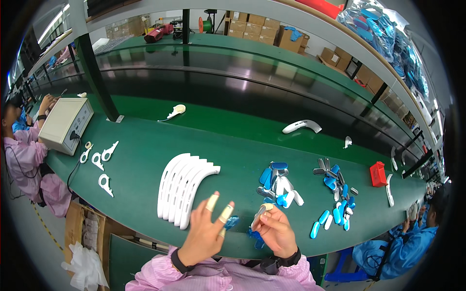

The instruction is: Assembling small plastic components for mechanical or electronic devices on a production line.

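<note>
Two bare hands work over the near edge of a green desk (145,160). The left hand (204,233) is raised with its fingers (212,202) spread and released; tan finger cots cover two fingertips, and a small blue plastic piece (231,222) sits just beside them, touching or nearly touching — which of the two cannot be told. The right hand (275,230) is clenched around a small part; its capped fingertip presses against a pale piece (262,211) held at the top of the grip, and more blue pieces (253,235) show just below the hand at the desk edge. Both wrists carry dark bands over pink sleeves (223,276).

Left of the hands, a row of white curved slotted plastic shells (182,189) lies nested side by side on the desk. Ahead of the right hand lies a heap of blue, white and grey oval parts (277,183); a second, looser scatter of the same kind (335,199) lies further right. A red box (377,173) stands near that scatter. A single white curved shell (302,126) rests well apart, toward the far side of the desk. Several white ring-ended pieces (103,165) lie at far left, near a beige box-shaped machine (65,123).

Other people sit nearby — one in pink (26,160) at the left edge, one in blue (412,237) at the lower right.
</note>
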The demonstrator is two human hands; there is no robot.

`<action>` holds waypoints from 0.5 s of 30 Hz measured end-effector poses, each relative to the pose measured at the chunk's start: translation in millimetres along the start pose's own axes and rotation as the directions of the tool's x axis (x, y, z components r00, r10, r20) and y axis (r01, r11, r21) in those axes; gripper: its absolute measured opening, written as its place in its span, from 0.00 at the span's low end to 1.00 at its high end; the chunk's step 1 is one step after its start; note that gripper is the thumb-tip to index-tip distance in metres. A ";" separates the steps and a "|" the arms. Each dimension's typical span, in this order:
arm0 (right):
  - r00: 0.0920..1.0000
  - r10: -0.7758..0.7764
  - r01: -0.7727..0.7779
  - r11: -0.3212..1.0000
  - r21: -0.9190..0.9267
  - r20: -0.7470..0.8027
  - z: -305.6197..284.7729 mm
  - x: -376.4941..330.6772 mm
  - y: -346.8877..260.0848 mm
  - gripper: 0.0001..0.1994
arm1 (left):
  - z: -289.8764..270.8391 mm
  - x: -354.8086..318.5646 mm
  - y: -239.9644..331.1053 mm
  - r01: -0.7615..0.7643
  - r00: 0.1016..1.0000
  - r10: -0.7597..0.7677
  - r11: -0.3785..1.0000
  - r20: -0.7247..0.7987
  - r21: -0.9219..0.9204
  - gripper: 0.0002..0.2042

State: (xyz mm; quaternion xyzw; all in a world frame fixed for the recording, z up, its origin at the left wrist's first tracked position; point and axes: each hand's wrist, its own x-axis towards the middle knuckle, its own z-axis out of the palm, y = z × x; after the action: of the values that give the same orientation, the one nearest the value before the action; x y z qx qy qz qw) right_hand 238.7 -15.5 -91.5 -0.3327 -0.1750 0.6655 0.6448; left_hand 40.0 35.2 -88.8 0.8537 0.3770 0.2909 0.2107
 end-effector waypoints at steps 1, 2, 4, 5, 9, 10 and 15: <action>1.000 -0.025 0.024 0.999 -0.024 -0.017 0.5 -0.9 -2.5 0.10 | -8.7 1.6 -2.4 0.031 0.999 -0.029 0.997 -0.018 0.077 0.32; 0.998 -0.052 0.051 0.997 -0.066 -0.017 0.7 -2.7 -6.0 0.12 | -14.9 0.8 -6.3 0.063 0.998 -0.058 0.986 -0.038 0.152 0.32; 0.994 -0.107 0.105 0.984 -0.147 -0.012 -0.5 -5.8 -12.9 0.16 | -16.4 -2.1 -22.1 0.167 0.984 -0.136 0.931 -0.118 0.324 0.36; 0.990 -0.142 0.139 0.974 -0.177 -0.009 -2.0 -5.4 -14.1 0.18 | -16.0 -2.6 -27.8 0.166 0.986 -0.148 0.912 -0.077 0.376 0.35; 0.977 -0.213 0.203 0.919 -0.338 0.007 7.5 -1.8 -19.4 0.16 | -9.9 -10.2 -30.4 0.006 0.994 -0.066 0.838 0.089 0.546 0.32; 0.976 -0.216 0.207 0.901 -0.381 0.020 10.4 0.5 -19.2 0.16 | -8.7 -11.4 -31.1 0.036 0.987 -0.103 0.890 0.125 0.454 0.31; 0.978 -0.187 0.206 0.851 -0.483 0.088 26.0 4.6 -16.8 0.15 | -18.8 -9.7 -24.3 0.230 0.967 -0.190 0.938 0.170 -0.259 0.33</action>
State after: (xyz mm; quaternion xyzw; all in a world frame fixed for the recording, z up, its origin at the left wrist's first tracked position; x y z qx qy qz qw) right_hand 234.0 -4.0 -62.8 -0.4528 -0.3831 0.5361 0.6006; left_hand 9.6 45.6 -92.1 0.7893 0.4055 0.2548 0.3844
